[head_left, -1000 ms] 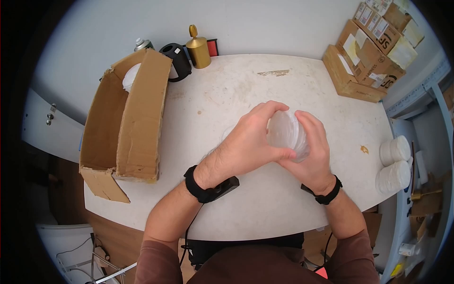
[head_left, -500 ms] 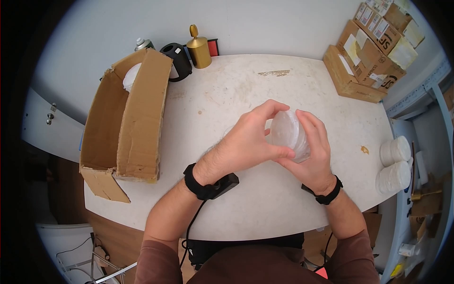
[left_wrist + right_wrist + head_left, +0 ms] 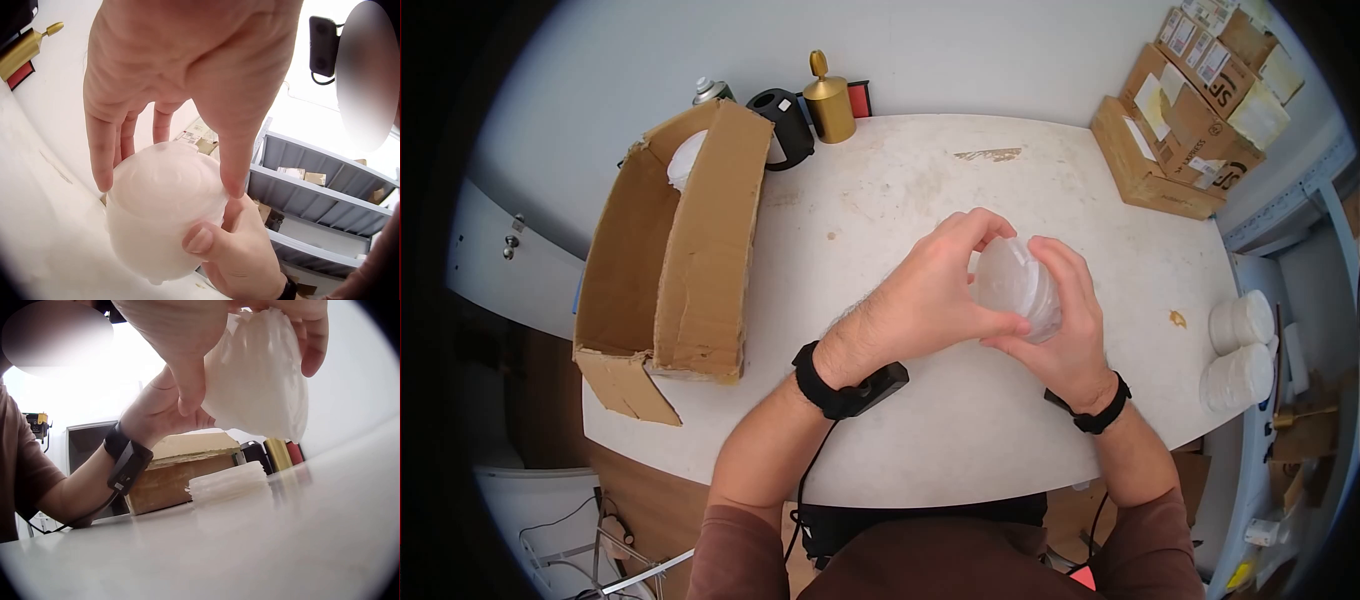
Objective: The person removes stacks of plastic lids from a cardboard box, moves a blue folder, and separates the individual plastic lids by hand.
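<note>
Both hands hold a round, translucent white plastic tub (image 3: 1006, 278) above the table. My left hand (image 3: 945, 290) grips its rim from the left, thumb at the near side and fingers over the far side. My right hand (image 3: 1065, 325) curls round the other side, its thumb near the left thumb. In the left wrist view, the left fingertips and thumb span the tub's (image 3: 165, 206) round face, while the right thumb presses its side. A low stack of white translucent lids (image 3: 228, 483) lies on the table in the right wrist view, mostly hidden behind the left arm from the head.
A long open cardboard box (image 3: 705, 240) stands at left with a white item (image 3: 686, 160) inside. Behind it are a black cylinder (image 3: 785, 130) and gold canister (image 3: 830, 110). Taped boxes (image 3: 1180, 140) sit back right; two white rolls (image 3: 1238, 350) stand at the right edge.
The tub has turned slightly in the hands, and a small tab now shows at its upper rim. Both hands stay in nearly the same place; the head view has shifted a little.
</note>
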A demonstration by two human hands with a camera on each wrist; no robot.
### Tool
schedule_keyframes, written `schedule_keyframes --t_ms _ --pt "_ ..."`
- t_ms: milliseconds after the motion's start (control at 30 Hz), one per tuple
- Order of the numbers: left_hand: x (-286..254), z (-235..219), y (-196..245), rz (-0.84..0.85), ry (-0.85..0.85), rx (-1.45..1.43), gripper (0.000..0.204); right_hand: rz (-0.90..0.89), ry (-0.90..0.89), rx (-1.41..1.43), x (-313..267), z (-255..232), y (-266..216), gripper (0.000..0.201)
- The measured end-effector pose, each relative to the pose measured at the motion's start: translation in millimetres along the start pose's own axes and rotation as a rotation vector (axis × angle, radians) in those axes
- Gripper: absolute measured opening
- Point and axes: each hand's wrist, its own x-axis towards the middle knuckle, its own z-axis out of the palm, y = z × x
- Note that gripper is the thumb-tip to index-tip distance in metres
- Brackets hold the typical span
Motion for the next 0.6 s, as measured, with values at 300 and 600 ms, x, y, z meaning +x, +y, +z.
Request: schedule_keyframes --t_ms 300,600 --pt "1.5 0.7 -1.3 0.008 -0.005 0.0 0.075 -0.031 -0.015 -0.015 0.5 -1.2 0.9 0.103" --pt "0.4 6.8 -3.3 0.033 0.053 0.083 0.078 0.019 0.001 0.008 -0.6 0.0 0.9 0.105"
